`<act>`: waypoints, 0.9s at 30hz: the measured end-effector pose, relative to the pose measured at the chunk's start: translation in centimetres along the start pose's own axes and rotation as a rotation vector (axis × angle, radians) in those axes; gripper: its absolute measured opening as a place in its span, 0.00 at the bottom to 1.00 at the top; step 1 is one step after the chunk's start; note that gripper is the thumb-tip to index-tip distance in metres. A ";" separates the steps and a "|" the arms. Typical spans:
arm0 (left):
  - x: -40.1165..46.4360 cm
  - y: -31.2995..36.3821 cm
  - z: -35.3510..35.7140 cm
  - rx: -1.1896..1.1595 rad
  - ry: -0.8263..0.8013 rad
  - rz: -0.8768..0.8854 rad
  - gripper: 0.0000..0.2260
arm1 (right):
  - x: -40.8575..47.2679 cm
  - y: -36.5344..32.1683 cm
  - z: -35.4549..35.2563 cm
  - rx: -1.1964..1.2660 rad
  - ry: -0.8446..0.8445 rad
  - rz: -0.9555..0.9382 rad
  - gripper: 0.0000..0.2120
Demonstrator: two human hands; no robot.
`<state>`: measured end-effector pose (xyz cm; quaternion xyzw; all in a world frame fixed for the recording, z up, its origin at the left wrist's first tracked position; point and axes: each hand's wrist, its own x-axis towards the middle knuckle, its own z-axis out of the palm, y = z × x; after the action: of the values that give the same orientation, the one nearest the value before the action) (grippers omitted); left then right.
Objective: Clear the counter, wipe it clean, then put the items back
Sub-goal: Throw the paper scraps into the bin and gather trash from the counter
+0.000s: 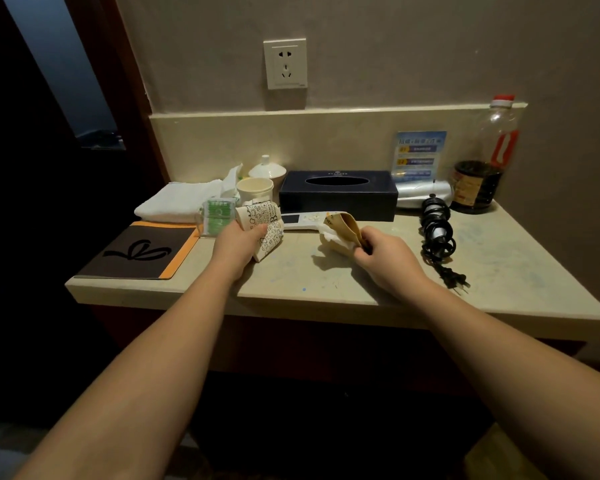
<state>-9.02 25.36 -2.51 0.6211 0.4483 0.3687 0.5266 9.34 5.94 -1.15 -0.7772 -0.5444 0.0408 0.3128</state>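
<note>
My left hand point(238, 239) grips a crumpled paper wrapper with black doodle print point(269, 226) on the pale stone counter point(326, 282). My right hand point(378, 249) pinches a brown paper bag with white tissue in it point(340, 230), just in front of a white remote control point(302, 220). A dark blue tissue box point(338, 199) stands behind both. A folded white towel point(177, 200), a green packet point(217, 216) and a cream cup point(255, 190) sit at the left.
A dark folder with orange edge point(139, 252) lies at the front left. A coiled black power cord point(437, 233), a silver hair dryer point(420, 194) and a soy sauce bottle point(482, 168) stand right. A wall socket point(285, 63) is above.
</note>
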 end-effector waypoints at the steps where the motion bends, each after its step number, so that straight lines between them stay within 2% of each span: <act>1: -0.3 0.1 0.1 -0.002 0.014 0.002 0.14 | 0.0 0.0 0.0 -0.004 0.000 0.001 0.02; 4: -1.7 1.0 0.2 -0.090 0.050 -0.029 0.11 | 0.0 0.2 -0.1 -0.003 0.001 0.005 0.02; 7: -3.4 2.7 0.0 -0.355 0.002 -0.087 0.05 | 0.1 0.3 -0.5 0.038 0.003 0.019 0.02; 11: -5.8 4.9 -0.6 -0.558 0.043 0.002 0.07 | -0.2 -0.2 -1.8 0.145 0.058 0.051 0.05; 14: -8.6 5.0 0.0 -0.710 0.067 0.000 0.14 | -1.8 -1.1 -3.0 0.300 0.107 0.087 0.05; 15: -9.7 4.8 0.4 -0.740 0.059 -0.002 0.13 | -2.7 -1.3 -3.3 0.365 0.110 0.107 0.04; 18: -13.6 3.4 2.7 -0.756 0.006 0.002 0.07 | -6.5 -0.9 -3.8 0.553 0.105 0.168 0.03; 21: -17.3 1.5 5.7 -0.736 -0.029 -0.016 0.09 | -10.9 0.9 -3.8 0.734 0.113 0.221 0.04; 24: -21.0 -0.3 9.0 -0.729 -0.075 -0.055 0.12 | -15.1 3.8 -3.9 0.917 0.051 0.273 0.04; 27: -24.4 -1.9 13.1 -0.696 -0.144 -0.107 0.14 | -18.7 8.5 -4.5 0.924 0.000 0.333 0.03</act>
<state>-5.08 -1.87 -6.31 0.4048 0.2895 0.4263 0.7554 10.56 -14.13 -7.22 -0.6338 -0.3377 0.3275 0.6140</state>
